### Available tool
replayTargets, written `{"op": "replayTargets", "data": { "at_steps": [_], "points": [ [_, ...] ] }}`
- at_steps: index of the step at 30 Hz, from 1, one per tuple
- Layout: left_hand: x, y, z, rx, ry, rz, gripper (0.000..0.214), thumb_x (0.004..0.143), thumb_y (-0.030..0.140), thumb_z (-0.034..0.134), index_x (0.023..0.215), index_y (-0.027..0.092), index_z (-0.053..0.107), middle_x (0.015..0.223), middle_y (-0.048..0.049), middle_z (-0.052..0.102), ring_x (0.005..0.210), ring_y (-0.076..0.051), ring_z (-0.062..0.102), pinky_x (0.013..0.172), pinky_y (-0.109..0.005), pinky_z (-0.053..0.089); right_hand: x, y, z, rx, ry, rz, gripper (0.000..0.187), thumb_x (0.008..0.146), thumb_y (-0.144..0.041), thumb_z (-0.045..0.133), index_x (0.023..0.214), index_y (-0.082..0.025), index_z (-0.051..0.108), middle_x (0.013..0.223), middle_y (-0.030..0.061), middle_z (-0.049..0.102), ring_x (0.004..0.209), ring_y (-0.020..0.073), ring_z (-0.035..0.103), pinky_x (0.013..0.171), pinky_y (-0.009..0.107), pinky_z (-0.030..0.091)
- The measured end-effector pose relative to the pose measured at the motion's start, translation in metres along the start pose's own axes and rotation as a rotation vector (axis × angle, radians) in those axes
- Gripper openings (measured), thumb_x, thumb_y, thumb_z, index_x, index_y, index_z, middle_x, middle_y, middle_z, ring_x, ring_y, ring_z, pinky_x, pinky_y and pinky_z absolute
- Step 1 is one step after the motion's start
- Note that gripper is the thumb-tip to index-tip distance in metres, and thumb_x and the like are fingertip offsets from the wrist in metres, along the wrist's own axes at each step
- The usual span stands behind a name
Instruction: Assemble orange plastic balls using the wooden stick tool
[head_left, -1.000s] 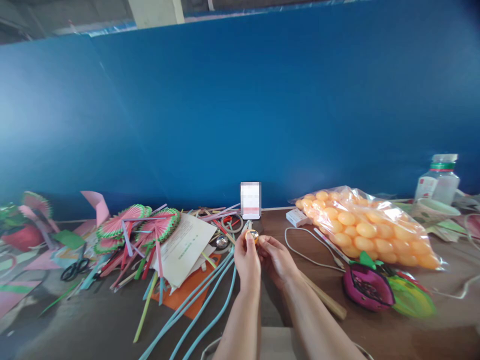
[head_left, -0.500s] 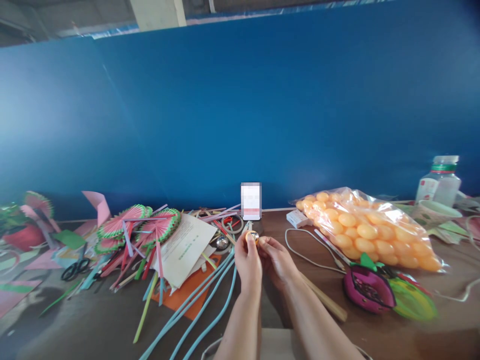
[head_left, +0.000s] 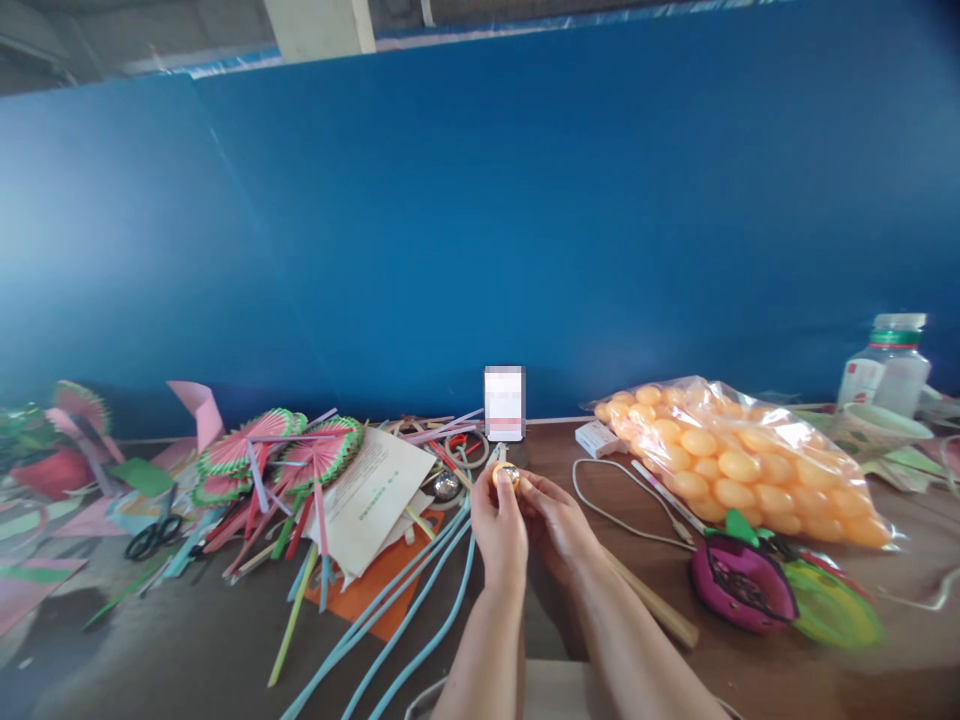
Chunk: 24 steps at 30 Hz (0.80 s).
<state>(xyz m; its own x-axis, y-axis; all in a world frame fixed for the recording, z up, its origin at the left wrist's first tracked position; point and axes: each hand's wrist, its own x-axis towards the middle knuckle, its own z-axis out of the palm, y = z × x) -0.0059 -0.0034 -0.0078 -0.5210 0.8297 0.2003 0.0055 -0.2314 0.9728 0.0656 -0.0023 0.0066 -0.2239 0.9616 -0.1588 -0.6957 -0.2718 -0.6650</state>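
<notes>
With our left hand (head_left: 501, 535) we pinch the shiny ball (head_left: 511, 474) between thumb and fingers, below the frame's centre. Our right hand (head_left: 559, 522) sits beside it, fingers bunched; we cannot tell what they grip.

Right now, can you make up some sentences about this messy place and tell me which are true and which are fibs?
1. The left hand holds a small shiny thing. True.
2. The clear bag holds orange balls. True.
3. The scissors lie right of the bag. False: the scissors lie left of it.
4. The big wall is red. False: it is blue.
5. A small white box lies near the bag. True.
</notes>
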Motion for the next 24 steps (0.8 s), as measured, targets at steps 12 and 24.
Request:
{"op": "replayTargets", "data": {
  "at_steps": [12, 24],
  "points": [
    [-0.0002, -0.0003, 0.0003, -0.003, -0.012, 0.021, 0.037, 0.089, 0.044, 0.051, 0.105, 0.014, 0.066, 0.104, -0.0132, 0.068, 0.099, -0.025, 0.063, 0.091, -0.039, 0.046, 0.0001, -0.0012, -0.0026, -0.013, 0.002, 0.005, 0.031, 0.064, -0.03, 0.085, 0.089, -0.015, 0.073, 0.069, 0.0003, 0.065, 0.056, 0.0074, 0.051, 0.057, 0.02, 0.042],
    [-0.0016, 0.0016, -0.0006, 0.024, -0.024, 0.059, 0.038, 0.089, 0.045, 0.05, 0.106, 0.015, 0.067, 0.103, -0.0131, 0.068, 0.099, -0.025, 0.063, 0.09, -0.039, 0.046, 0.0007, -0.002, -0.0049, -0.052, -0.031, 0.004, 0.032, 0.067, -0.031, 0.082, 0.094, -0.016, 0.073, 0.075, 0.0035, 0.07, 0.061, 0.0121, 0.059, 0.061, 0.025, 0.046]
  ]
}}
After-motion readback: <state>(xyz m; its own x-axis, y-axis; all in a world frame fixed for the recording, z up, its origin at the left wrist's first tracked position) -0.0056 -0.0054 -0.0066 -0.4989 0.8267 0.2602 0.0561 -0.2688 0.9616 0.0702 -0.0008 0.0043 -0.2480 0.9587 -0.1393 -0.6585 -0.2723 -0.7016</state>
